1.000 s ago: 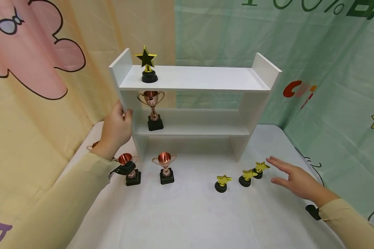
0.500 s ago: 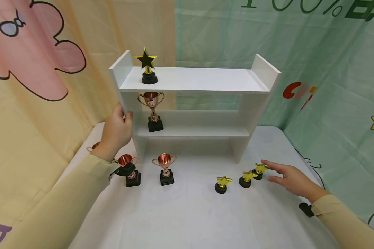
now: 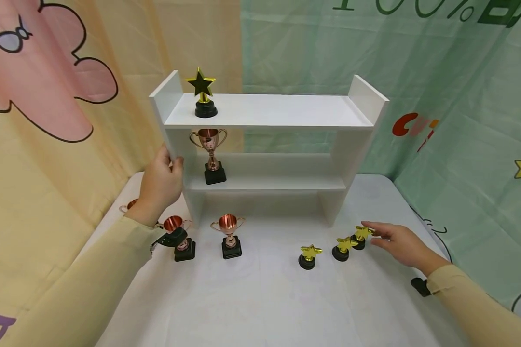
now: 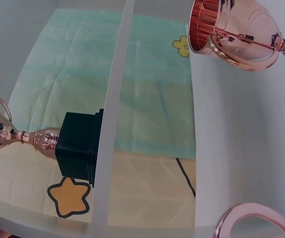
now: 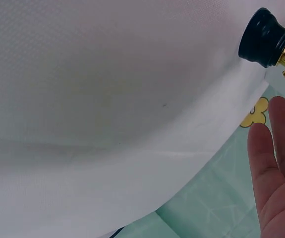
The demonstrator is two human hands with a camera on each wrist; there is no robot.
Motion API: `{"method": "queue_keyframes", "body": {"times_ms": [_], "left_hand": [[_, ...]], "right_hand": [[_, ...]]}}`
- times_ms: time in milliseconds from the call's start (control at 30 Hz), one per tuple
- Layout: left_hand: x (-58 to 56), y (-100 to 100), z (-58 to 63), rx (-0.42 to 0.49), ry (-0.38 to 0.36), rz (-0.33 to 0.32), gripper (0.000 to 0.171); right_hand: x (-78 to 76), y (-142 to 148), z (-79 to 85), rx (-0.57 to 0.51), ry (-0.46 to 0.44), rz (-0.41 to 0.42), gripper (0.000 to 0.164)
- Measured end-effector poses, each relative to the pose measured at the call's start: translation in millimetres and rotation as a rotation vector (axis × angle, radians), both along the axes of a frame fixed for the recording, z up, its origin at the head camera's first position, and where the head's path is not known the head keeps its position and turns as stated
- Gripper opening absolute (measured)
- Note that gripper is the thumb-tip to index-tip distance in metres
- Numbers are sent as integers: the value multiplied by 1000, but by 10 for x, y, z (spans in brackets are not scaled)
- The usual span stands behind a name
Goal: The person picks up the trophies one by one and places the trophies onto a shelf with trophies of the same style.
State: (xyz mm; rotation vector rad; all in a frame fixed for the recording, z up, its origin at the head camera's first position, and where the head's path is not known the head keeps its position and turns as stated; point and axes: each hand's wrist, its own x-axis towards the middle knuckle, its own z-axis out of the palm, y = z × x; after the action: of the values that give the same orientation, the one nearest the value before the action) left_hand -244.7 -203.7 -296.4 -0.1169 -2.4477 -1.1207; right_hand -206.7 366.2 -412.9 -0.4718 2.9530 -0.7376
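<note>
At the left side of a white shelf (image 3: 260,110), my left hand (image 3: 161,182) grips the edge of its side panel. In the left wrist view only a bit of that hand shows at the lower left. My right hand (image 3: 401,246) is at the rearmost of three gold star trophies (image 3: 362,233), its fingertips by the star. The right wrist view has two fingers (image 5: 263,153) extended beside this trophy's black base (image 5: 263,39); whether the thumb or index finger touches the star is hidden. The other two star trophies (image 3: 344,245) (image 3: 308,255) stand nearby.
The top shelf bears a star trophy (image 3: 205,108); a copper cup trophy (image 3: 214,174) stands on the middle shelf. More cup trophies (image 3: 231,246) (image 3: 184,250) stand on the white tablecloth (image 3: 260,299), one (image 3: 131,204) partly behind my left forearm. Printed curtains (image 3: 460,144) surround the table.
My right hand has moved left, from beside the rearmost star trophy until its fingers reach the star. The left hand stays at the shelf's side panel.
</note>
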Motion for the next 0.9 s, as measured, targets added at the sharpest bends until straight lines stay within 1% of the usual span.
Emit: {"method": "queue_keyframes", "body": {"times_ms": [100,267,500,700,900], "left_hand": [[-1,2,0,-6,-2,3,51],[5,2,5,-13,-2,8,49],[6,3,-8,-8,0,-3,49],[3,-1,-13,-17,11,2,49],[-3,-6,-22,-10,15,-4,50]], "right_hand": [[-21,-5,-1,-15,7,-13,52],[-64,-16,-9,-53,-15,-21,53],[-102,-5,-72,-68,-39,-26,49],[-130,-27,-110,-89,-24,-15,47],[-139,-40,-118,-75,-5,-17,42]]}}
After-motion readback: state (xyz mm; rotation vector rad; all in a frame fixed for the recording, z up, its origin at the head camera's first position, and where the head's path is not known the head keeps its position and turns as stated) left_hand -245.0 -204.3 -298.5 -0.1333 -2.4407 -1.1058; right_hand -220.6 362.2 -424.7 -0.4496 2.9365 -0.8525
